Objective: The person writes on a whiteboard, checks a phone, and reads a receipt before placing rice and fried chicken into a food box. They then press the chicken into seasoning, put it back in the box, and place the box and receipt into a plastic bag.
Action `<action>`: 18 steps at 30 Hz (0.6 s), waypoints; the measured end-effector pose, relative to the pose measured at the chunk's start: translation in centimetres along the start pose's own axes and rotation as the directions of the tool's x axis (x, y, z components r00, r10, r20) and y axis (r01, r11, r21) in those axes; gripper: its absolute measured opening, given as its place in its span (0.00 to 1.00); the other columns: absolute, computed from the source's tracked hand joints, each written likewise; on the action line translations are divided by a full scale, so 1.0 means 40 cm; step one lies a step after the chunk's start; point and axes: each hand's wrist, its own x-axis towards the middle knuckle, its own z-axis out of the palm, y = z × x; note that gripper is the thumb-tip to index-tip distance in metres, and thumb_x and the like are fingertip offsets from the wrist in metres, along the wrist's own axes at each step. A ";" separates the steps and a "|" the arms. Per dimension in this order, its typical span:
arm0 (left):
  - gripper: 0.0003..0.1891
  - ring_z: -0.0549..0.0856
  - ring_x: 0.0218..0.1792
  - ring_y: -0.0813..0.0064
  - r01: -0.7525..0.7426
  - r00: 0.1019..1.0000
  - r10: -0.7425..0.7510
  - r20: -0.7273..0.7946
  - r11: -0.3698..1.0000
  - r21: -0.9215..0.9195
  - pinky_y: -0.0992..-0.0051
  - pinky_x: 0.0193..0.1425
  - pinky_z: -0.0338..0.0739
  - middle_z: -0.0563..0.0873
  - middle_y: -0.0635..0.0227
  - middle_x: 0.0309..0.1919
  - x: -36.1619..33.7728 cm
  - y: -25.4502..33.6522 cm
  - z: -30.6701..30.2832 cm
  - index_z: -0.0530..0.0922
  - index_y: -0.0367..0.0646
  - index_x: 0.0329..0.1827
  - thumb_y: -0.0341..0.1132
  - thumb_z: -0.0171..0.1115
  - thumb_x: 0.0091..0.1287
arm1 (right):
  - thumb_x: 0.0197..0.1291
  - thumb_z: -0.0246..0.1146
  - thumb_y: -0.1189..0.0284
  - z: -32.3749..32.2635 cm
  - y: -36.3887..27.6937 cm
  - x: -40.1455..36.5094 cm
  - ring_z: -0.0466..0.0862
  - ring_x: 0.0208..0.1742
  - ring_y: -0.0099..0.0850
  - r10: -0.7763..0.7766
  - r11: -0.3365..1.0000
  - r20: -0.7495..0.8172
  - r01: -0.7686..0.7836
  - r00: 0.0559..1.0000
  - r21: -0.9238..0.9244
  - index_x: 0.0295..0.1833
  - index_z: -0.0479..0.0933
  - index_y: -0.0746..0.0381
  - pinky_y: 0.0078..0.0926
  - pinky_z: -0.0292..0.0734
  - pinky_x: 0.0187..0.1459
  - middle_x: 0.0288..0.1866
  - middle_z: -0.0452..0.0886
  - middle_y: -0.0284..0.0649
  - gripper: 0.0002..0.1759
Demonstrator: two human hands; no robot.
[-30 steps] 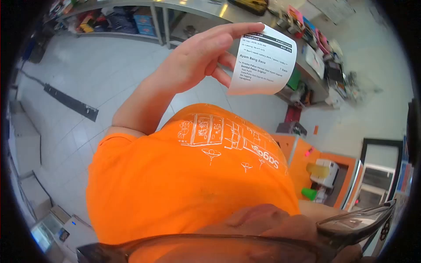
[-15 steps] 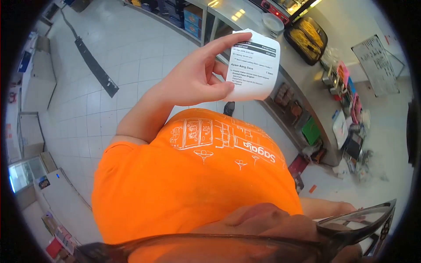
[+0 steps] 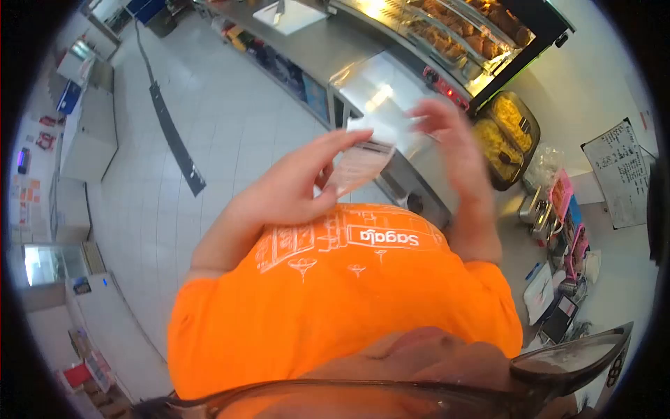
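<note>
My left hand [image 3: 300, 178] pinches a printed paper receipt [image 3: 361, 167] between thumb and fingers, in front of my orange shirt. The slip is tilted and curled, and its text is too blurred to read. My right hand [image 3: 455, 143] is raised to the right of the receipt, apart from it. It is smeared by motion, but its fingers look loosely spread, with nothing visible in them. Behind it lies a shiny metal counter [image 3: 380, 80].
Beyond the counter stands a lit glass food warmer [image 3: 453, 35] with browned food inside. To the right are a black two-part container [image 3: 506, 136] of yellow food and a whiteboard [image 3: 618, 174]. A white cutting board [image 3: 289, 15] with a knife lies at the far end.
My right hand has come up from the lower right to near the receipt. My left hand has lowered and tilted the receipt. The view has shifted, showing more of the food warmer.
</note>
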 end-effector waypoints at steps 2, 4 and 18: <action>0.39 0.81 0.45 0.77 -0.015 1.000 0.012 0.026 0.992 0.122 0.77 0.44 0.77 0.73 0.62 0.65 0.034 -0.048 -0.058 0.61 0.44 0.76 0.18 0.53 0.57 | 0.70 0.60 0.68 0.086 0.089 0.095 0.79 0.49 0.26 0.187 0.946 0.263 -0.245 0.946 0.211 0.64 0.71 0.63 0.27 0.74 0.54 0.49 0.81 0.37 0.20; 0.39 0.81 0.44 0.75 -0.100 0.995 0.092 0.046 0.966 0.237 0.76 0.44 0.77 0.72 0.61 0.66 0.070 -0.112 -0.129 0.60 0.45 0.76 0.18 0.54 0.57 | 0.68 0.63 0.68 0.126 0.181 0.178 0.79 0.46 0.24 0.263 0.891 0.396 -0.379 0.880 0.250 0.62 0.72 0.64 0.25 0.74 0.51 0.47 0.82 0.36 0.20; 0.46 0.82 0.47 0.73 0.223 0.964 -0.185 -0.191 0.955 0.198 0.74 0.49 0.79 0.64 0.56 0.73 0.273 -0.540 -0.735 0.43 0.53 0.82 0.22 0.59 0.65 | 0.67 0.57 0.65 -0.620 0.136 0.964 0.81 0.41 0.45 -0.592 -0.643 0.160 -0.343 0.790 -0.685 0.51 0.77 0.58 0.44 0.76 0.41 0.44 0.82 0.43 0.12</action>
